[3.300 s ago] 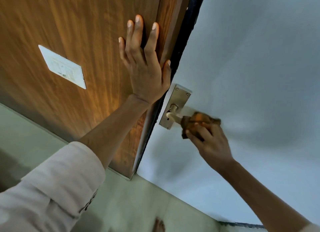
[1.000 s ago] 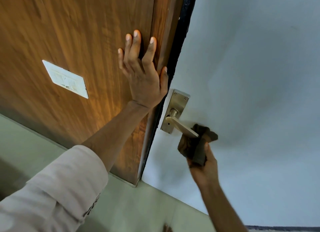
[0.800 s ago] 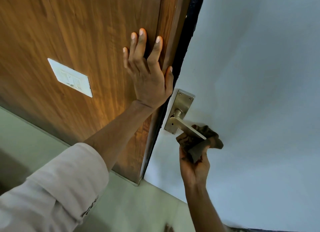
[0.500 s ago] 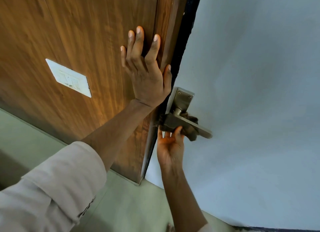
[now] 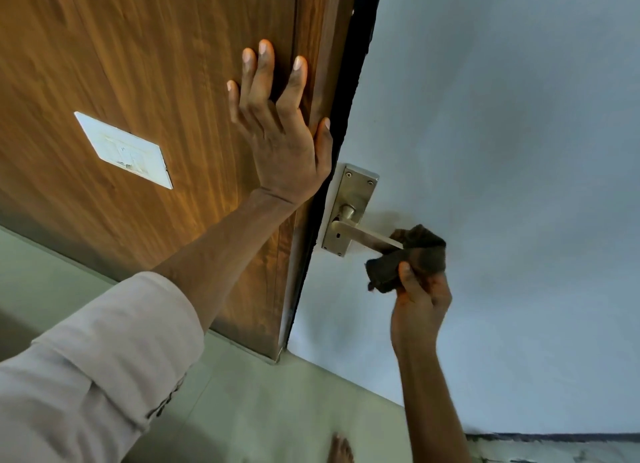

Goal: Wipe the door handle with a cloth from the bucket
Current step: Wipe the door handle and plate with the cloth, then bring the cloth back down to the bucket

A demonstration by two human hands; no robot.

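Head view: left hand (image 5: 282, 151), splayed flat at 10 o'clock, braces wooden door (image 5: 138, 64); right hand (image 5: 420, 300) clenches cloth (image 5: 408, 258) around door handle (image 5: 363, 235) tip, wiping.

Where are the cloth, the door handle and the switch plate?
cloth (image 5: 412, 260), head view, middle of the dark wad.
door handle (image 5: 360, 234), head view, bare part of lever.
switch plate (image 5: 123, 150), head view, centre of white face.

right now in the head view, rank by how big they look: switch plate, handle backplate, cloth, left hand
1. left hand
2. switch plate
3. cloth and handle backplate: look alike in size, and the right hand hides part of the cloth, so no ranking.
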